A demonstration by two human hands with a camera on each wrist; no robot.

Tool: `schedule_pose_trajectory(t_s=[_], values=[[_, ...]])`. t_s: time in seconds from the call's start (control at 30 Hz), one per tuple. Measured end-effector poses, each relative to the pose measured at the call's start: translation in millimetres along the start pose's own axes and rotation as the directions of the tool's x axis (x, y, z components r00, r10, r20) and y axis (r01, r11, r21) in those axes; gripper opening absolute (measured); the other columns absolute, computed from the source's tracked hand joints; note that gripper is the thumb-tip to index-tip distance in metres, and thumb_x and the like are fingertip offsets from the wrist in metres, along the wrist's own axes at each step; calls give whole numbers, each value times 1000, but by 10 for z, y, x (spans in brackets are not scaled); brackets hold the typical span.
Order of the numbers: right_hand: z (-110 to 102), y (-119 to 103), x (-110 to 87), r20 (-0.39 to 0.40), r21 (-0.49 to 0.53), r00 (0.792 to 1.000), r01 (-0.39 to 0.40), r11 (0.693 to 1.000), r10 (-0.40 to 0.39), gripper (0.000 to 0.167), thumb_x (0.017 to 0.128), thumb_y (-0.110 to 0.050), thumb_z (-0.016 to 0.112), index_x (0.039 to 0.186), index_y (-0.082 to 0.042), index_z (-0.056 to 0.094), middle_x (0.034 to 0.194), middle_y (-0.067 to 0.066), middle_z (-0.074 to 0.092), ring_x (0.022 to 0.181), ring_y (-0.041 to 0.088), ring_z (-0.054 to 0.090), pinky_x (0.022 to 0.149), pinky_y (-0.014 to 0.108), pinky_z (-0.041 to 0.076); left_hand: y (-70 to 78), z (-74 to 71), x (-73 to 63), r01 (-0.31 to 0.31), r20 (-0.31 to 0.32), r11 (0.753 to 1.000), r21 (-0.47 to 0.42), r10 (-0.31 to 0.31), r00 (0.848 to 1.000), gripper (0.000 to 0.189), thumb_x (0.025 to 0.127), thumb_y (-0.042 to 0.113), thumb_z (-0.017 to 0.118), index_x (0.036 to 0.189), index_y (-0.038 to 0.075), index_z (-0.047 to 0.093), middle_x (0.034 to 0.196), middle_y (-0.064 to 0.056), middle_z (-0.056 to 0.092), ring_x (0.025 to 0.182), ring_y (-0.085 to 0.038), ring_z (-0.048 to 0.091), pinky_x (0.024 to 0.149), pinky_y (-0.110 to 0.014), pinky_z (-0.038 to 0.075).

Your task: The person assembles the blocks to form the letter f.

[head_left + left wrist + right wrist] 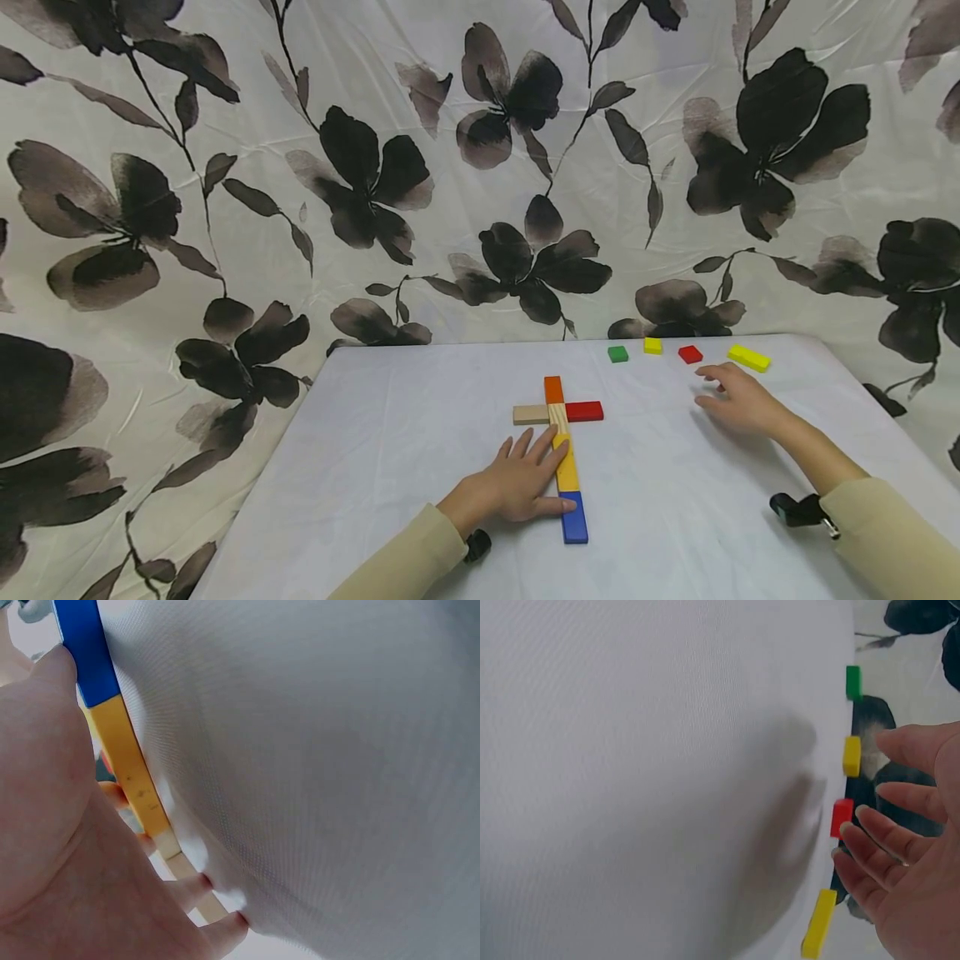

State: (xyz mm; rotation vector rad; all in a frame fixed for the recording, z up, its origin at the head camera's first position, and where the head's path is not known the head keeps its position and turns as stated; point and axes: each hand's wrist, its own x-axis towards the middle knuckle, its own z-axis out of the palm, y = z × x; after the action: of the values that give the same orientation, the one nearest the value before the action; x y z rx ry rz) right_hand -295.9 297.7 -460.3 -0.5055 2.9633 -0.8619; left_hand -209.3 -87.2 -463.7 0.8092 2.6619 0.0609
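Wooden blocks form a cross on the white table. An orange block [553, 389] tops it. Around a pale block [557, 417] lie a beige block [531, 414] and a red block [585, 411]. Below come a deep-yellow block [570, 475] and a blue block [575, 525]. My left hand [517, 479], fingers spread, rests along the lower column; its thumb touches the blue block [88, 652]. My right hand [742, 404] hovers with nothing in it, fingers loosely bent. Nearest it are a small red block [690, 355] and a long yellow block [748, 358].
A small green block [618, 354] and a short yellow block [652, 346] sit near the table's [375, 458] far edge, in a row with the red and long yellow ones. Behind hangs a white cloth [450, 192] with dark flowers.
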Motion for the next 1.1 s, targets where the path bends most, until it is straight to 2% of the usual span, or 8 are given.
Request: schedule_pose_trajectory(t_s=[0.5, 0.7, 0.93, 1.1], values=[[-173, 314, -99, -47, -9, 995, -90, 996, 89, 53, 96, -13, 67, 131, 22, 49, 120, 42, 51, 101, 50, 55, 87, 63, 49, -2, 28, 8, 0, -9, 1000, 23, 0, 1000, 92, 94, 78, 43, 166, 26, 18, 173, -1, 3, 156, -38, 16, 122, -60, 22], [-241, 454, -110, -83, -5, 983, -163, 987, 162, 62, 97, -15, 63, 136, 26, 38, 122, 47, 41, 101, 54, 53, 88, 66, 46, -2, 12, 1, -1, -10, 1000, 20, 1, 1000, 92, 94, 79, 41, 166, 26, 18, 173, -1, 3, 156, -38, 16, 122, -60, 21], [-272, 630, -85, -88, 22, 960, -264, 964, 265, 72, 98, -16, 60, 141, 29, 23, 129, 52, 26, 101, 55, 51, 90, 68, 46, 1, 6, 2, -4, -3, 1000, -1, 4, 1000, 92, 94, 78, 42, 166, 26, 17, 173, -1, 2, 157, -37, 14, 122, -61, 20], [-294, 701, 8, -84, 22, 949, -304, 952, 305, 80, 97, -18, 59, 144, 29, 14, 135, 57, 17, 119, 66, 34, 103, 75, 34, -3, 0, 2, -2, -3, 1000, 1, 2, 1000, 92, 94, 77, 43, 166, 26, 17, 173, -1, 1, 157, -37, 13, 122, -60, 19]])
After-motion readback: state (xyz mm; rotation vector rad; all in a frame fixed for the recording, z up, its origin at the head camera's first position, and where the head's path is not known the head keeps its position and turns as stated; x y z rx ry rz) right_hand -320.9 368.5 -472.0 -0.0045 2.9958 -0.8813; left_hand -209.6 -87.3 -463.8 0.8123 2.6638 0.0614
